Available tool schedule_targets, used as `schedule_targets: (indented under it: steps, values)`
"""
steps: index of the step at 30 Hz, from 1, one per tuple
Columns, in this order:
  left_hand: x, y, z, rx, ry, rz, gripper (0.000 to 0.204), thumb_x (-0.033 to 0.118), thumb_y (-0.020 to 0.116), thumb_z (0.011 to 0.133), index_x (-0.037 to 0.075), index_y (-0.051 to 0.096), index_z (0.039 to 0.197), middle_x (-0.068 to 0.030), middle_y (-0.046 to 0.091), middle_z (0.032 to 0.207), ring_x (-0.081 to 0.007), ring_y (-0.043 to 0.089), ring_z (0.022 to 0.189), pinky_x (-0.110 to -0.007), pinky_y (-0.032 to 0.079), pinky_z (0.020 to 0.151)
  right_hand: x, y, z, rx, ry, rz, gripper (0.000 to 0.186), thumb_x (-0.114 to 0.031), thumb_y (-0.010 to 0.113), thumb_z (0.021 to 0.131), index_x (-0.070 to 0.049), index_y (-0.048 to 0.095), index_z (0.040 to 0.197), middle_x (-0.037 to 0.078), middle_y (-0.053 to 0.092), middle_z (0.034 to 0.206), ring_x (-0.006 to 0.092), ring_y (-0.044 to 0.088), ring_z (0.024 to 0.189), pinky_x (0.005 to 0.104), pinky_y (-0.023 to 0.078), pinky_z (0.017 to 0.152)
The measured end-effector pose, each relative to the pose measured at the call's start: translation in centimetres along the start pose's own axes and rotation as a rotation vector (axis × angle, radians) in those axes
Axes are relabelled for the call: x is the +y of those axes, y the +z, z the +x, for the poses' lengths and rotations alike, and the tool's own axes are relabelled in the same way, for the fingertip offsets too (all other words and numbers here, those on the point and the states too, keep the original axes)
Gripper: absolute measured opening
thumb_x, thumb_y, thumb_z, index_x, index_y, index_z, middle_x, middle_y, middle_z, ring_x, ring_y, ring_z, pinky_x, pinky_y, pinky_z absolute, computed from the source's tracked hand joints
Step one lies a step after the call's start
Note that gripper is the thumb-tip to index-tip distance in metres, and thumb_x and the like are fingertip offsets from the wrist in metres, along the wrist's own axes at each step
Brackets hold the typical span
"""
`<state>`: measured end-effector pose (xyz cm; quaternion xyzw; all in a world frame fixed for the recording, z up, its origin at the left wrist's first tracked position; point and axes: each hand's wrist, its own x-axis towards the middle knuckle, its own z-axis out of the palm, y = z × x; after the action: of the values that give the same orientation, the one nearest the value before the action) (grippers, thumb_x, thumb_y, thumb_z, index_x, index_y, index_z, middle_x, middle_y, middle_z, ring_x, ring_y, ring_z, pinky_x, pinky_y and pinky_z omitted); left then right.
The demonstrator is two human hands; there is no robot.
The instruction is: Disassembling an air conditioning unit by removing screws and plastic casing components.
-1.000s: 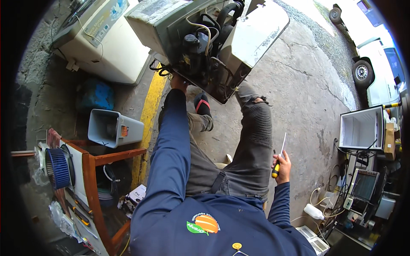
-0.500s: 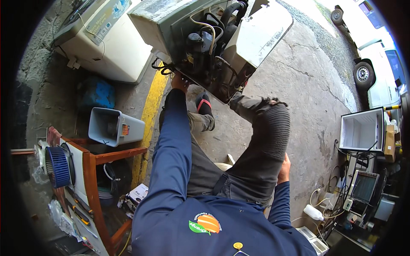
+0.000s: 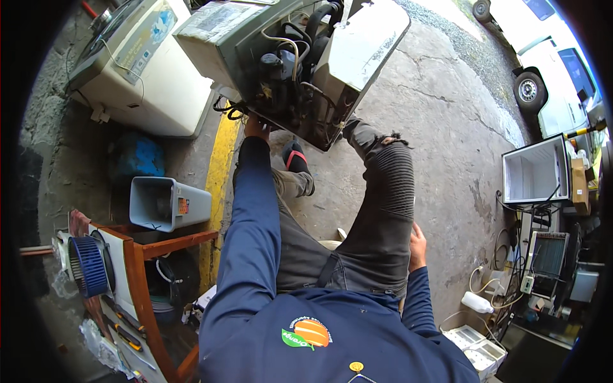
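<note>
An opened off-white appliance (image 3: 361, 45) with a dark compressor (image 3: 271, 64), pipes and loose wires is held up at the top centre. My left hand (image 3: 257, 127) grips its lower edge, fingers partly hidden by the base and wiring. My right leg (image 3: 386, 191) is bent, its foot behind the appliance's lower right corner. My right hand (image 3: 417, 246) is beside that thigh, fingers curled and partly hidden; the screwdriver's thin shaft (image 3: 414, 207) just shows above them, its handle out of sight. My left foot (image 3: 295, 159), in a red-strapped sandal, rests on the concrete below the appliance.
Another white appliance (image 3: 153, 102), a blue container (image 3: 143, 156) and a grey bin (image 3: 153, 204) stand left, above a wooden stand (image 3: 134, 274) with blower wheel and tools. An open white box-like cabinet (image 3: 530, 172), cables and parts crowd the right, below a white van (image 3: 552, 115).
My right thigh has shifted, and my right hand has dropped behind it, hiding the screwdriver's handle seen a second ago. The view has shifted slightly; my left hand stays at the appliance's base.
</note>
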<state>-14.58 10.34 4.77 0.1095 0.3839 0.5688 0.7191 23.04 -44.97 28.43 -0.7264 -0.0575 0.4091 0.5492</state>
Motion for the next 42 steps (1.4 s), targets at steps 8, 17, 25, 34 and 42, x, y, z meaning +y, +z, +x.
schedule_targets:
  steps: [8,17,25,34,42]
  values:
    - [0.0,0.9,-2.5,-0.114,0.410,0.550,0.018,0.030,0.056,0.097,0.019,0.063,0.110,-0.0024,0.058,0.105,-0.0224,0.053,0.099,-0.040,0.046,0.082,0.9,0.6,1.3,-0.053,0.101,-0.008,0.061,-0.002,0.056,0.092,-0.002,0.040,0.152,0.011,0.070,0.096,0.0128,0.059,0.070,0.0239,0.047,0.061]
    - [4.0,5.0,-9.2,0.038,0.117,0.147,0.021,0.023,0.060,0.091,0.016,0.063,0.111,-0.0045,0.060,0.104,-0.0233,0.057,0.094,-0.040,0.049,0.080,1.0,2.0,2.5,-0.117,0.133,-0.007,0.065,-0.003,0.055,0.093,-0.003,0.034,0.154,0.013,0.070,0.093,0.0141,0.058,0.062,0.0249,0.048,0.056]
    - [3.2,3.4,-5.5,-0.027,0.335,0.562,0.046,-0.002,0.072,0.075,0.010,0.060,0.118,-0.0081,0.066,0.100,-0.0279,0.065,0.086,-0.042,0.056,0.079,1.9,1.8,1.7,-0.104,0.202,-0.035,0.065,-0.003,0.055,0.092,-0.002,0.034,0.154,0.013,0.071,0.093,0.0142,0.058,0.062,0.0254,0.048,0.055]
    - [3.0,3.0,-6.4,0.194,0.567,1.631,0.056,0.007,0.072,0.080,0.009,0.052,0.132,-0.0086,0.070,0.114,-0.0271,0.070,0.095,-0.036,0.057,0.078,4.9,1.2,2.7,-0.100,0.232,0.003,0.065,-0.003,0.056,0.092,-0.002,0.034,0.154,0.013,0.072,0.094,0.0140,0.057,0.061,0.0255,0.048,0.055]
    - [6.0,6.2,-7.3,0.167,0.090,1.548,0.057,0.009,0.070,0.082,0.006,0.051,0.136,-0.0092,0.073,0.115,-0.0243,0.073,0.099,-0.037,0.058,0.082,5.2,2.1,3.8,-0.101,0.266,-0.001,0.066,-0.003,0.056,0.092,-0.001,0.033,0.154,0.013,0.072,0.094,0.0139,0.057,0.060,0.0256,0.048,0.055]
